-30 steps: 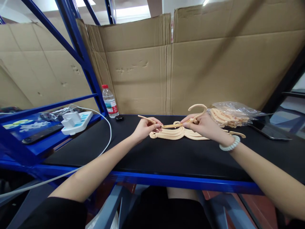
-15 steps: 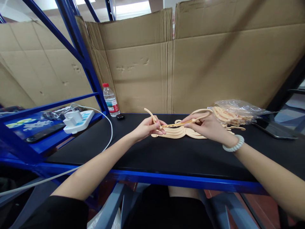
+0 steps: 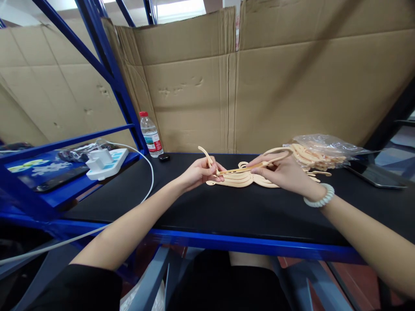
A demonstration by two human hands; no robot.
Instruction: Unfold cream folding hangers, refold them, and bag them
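Note:
My left hand (image 3: 200, 172) pinches a thin curved wooden piece (image 3: 205, 154) that sticks up and to the left. My right hand (image 3: 282, 173), with a white bead bracelet on its wrist, grips a flat slotted wooden strip (image 3: 238, 170) joined to a long curved wooden piece (image 3: 275, 151). The strip's left end meets the piece in my left hand. Both hands hover just above a stack of flat wooden cut-outs (image 3: 241, 181) lying on the black table (image 3: 227, 211).
A clear plastic bag of wooden parts (image 3: 319, 152) lies at the right, a dark tablet (image 3: 376, 176) beyond it. A water bottle (image 3: 149, 134) and a small black object (image 3: 164, 157) stand at the back. A white power strip (image 3: 105, 162) with cable sits on the blue shelf at the left. Cardboard walls the back.
My left hand tilted its thin piece from lying nearly flat to pointing upward. The curved piece in my right hand swung lower and more level. Both hands stayed above the stack.

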